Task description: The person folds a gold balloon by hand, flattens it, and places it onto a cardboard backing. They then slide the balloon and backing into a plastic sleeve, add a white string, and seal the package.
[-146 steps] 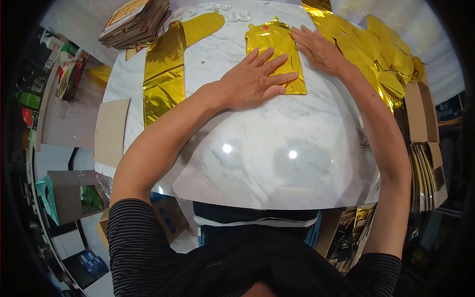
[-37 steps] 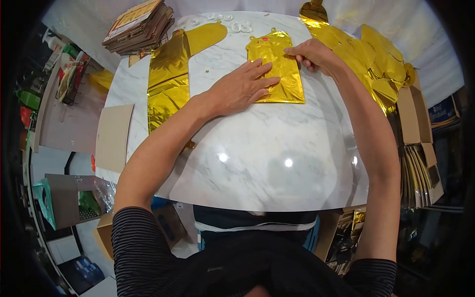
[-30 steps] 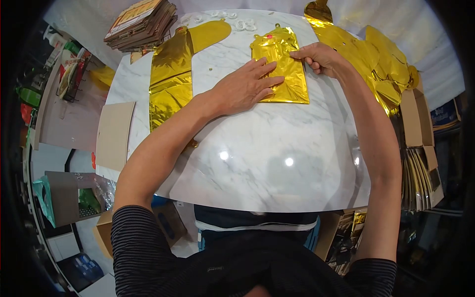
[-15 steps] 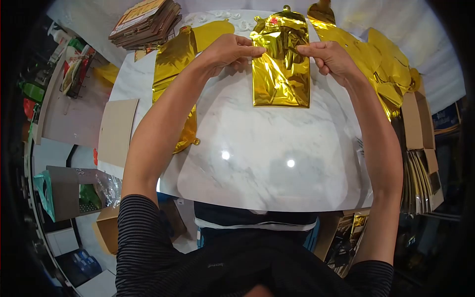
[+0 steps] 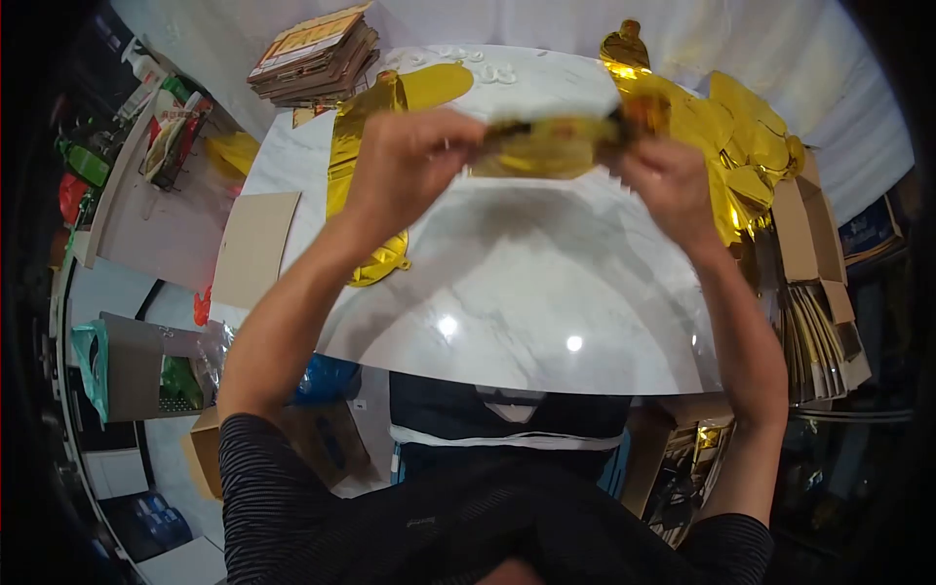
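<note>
Between my two hands a gold foil balloon point(image 5: 546, 146) is held up above the far part of the marble-patterned table point(image 5: 507, 283); it is smeared by motion and seen nearly edge-on. My left hand point(image 5: 414, 161) grips its left end with thumb and fingers pinched. At its right end my right hand point(image 5: 663, 175) closes on the foil, blurred. A second flat gold foil balloon point(image 5: 343, 166) lies on the table beyond my left forearm. To the right of my right hand lies a pile of gold foil balloons point(image 5: 746, 127).
A stack of printed cardboard pieces point(image 5: 312, 54) stands at the back left. A flat cardboard sheet point(image 5: 255, 234) lies at the left edge. White rosette-like items point(image 5: 497, 73) sit at the back. On the right is an open cardboard box point(image 5: 809, 224) beside upright packed sleeves point(image 5: 819, 336).
The foil balloon was lying flat on the table under my fingers; now both hands have lifted and tilted it. My view has shifted slightly.
</note>
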The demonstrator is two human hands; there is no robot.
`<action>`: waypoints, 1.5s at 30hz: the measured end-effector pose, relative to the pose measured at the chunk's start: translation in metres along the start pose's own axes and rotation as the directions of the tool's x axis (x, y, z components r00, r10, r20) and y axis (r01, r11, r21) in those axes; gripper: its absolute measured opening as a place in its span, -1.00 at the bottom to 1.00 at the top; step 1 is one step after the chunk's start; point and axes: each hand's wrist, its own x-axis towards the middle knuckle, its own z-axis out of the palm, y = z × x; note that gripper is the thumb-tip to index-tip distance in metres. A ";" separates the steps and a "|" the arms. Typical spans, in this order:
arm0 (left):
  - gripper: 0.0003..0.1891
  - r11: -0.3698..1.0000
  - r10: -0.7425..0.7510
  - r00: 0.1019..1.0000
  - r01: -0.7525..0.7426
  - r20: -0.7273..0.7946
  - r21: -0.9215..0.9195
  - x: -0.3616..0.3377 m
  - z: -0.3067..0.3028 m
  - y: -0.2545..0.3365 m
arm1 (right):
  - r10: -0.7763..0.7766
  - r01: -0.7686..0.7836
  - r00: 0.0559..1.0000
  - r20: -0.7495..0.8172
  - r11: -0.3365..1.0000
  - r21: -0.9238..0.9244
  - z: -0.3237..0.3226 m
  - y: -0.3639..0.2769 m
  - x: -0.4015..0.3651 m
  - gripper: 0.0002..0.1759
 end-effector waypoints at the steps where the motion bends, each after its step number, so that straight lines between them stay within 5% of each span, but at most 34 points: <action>1: -0.80 0.995 0.093 0.995 -0.092 -0.025 0.041 -0.020 0.001 0.010 | -0.141 0.140 0.986 -0.092 0.990 -0.013 0.010 -0.013 -0.017 -0.85; 2: -0.75 0.981 0.181 0.983 -0.177 -0.041 0.080 -0.041 0.003 0.021 | -0.229 0.226 0.973 0.042 0.972 0.064 0.015 0.001 -0.040 -0.72; 7: -0.66 0.969 0.202 0.975 -0.213 0.092 0.129 -0.139 0.010 0.062 | -0.400 0.416 0.908 0.126 0.895 -0.158 0.043 -0.033 -0.131 -0.66; 18: -0.57 0.988 0.155 0.972 -0.157 0.178 -0.005 -0.198 0.039 0.069 | -0.337 0.372 0.927 0.164 0.881 -0.293 0.048 -0.054 -0.180 -0.61; 28: -0.56 0.993 0.114 0.964 -0.113 0.239 -0.017 -0.196 0.036 0.071 | -0.362 0.413 0.899 0.248 0.888 -0.201 0.041 -0.050 -0.181 -0.68; 31: -0.58 0.996 0.088 0.969 -0.092 0.233 0.007 -0.196 0.034 0.077 | -0.242 0.274 0.931 0.274 0.958 -0.083 0.041 -0.047 -0.180 -0.77; 33: -0.61 1.000 0.028 0.981 -0.029 0.193 0.003 -0.195 0.032 0.081 | 0.027 -0.046 0.952 0.303 0.997 0.055 0.043 -0.047 -0.183 -0.81; 37: -0.66 0.995 -0.104 0.982 0.105 0.157 0.004 -0.196 0.035 0.085 | 0.270 -0.287 0.896 0.352 0.958 -0.003 0.041 -0.059 -0.170 -0.81; 39: -0.62 0.936 -0.329 0.933 0.343 0.144 -0.080 -0.198 0.038 0.088 | 0.335 -0.347 0.877 0.344 0.938 -0.028 0.043 -0.062 -0.167 -0.80; 45: -0.45 0.815 -0.513 0.839 0.542 0.178 -0.205 -0.187 0.038 0.099 | 0.507 -0.509 0.791 0.343 0.856 -0.093 0.045 -0.072 -0.152 -0.71</action>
